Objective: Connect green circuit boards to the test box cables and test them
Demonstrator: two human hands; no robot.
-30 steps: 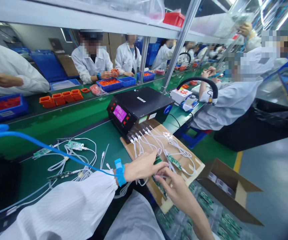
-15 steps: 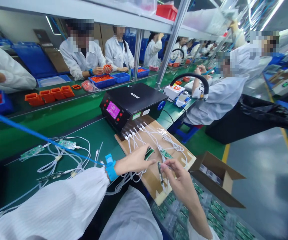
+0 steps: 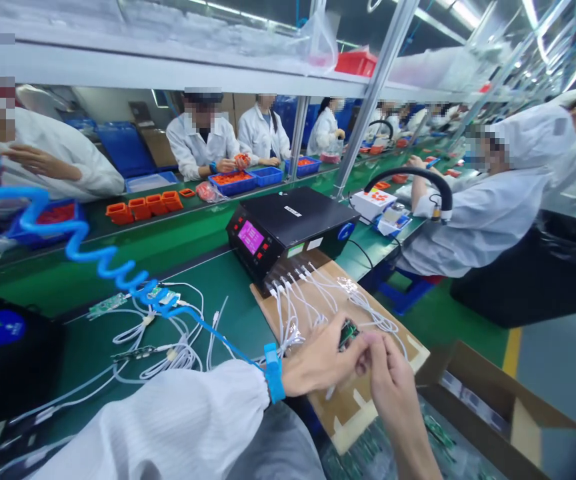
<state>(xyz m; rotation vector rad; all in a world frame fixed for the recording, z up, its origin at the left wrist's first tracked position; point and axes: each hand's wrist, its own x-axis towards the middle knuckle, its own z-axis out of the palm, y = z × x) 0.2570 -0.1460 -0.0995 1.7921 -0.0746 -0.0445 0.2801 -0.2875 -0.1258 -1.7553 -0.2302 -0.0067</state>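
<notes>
The small, flat green circuit board (image 3: 348,333), at five o'clock from the boxy black device (image 3: 298,217), sits gripped in the bare left hand (image 3: 325,360), the bare right hand (image 3: 392,373) pinching beside it (on what, I cannot tell); likely light, stiff and fragile, it is best held by its edges.

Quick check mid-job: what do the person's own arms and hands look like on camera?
The left arm wears a loose white sleeve, gathered at the cuff. A bright blue wristband circles that wrist, with a blue cord running off it, straight near the wrist and coiled farther out. The left hand and right hand are gloveless; no right sleeve shows.
</notes>
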